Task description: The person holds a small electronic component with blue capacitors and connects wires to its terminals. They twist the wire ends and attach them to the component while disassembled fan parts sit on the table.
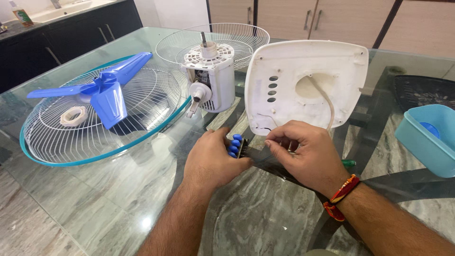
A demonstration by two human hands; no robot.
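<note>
Here the left hand grips a blue-buttoned switch block; the right hand pinches its wires near the tabletop's middle.

One package shows: a small upright carton or bottle on the dark counter at the far upper left, greenish with an orange-brown band, possibly a soap container; too small to tell more

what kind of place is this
Probably a home kitchen or dining area: a glass-topped table over a marble-patterned floor, wooden cabinet doors with metal handles, and a dark counter with a white sink behind.
</note>
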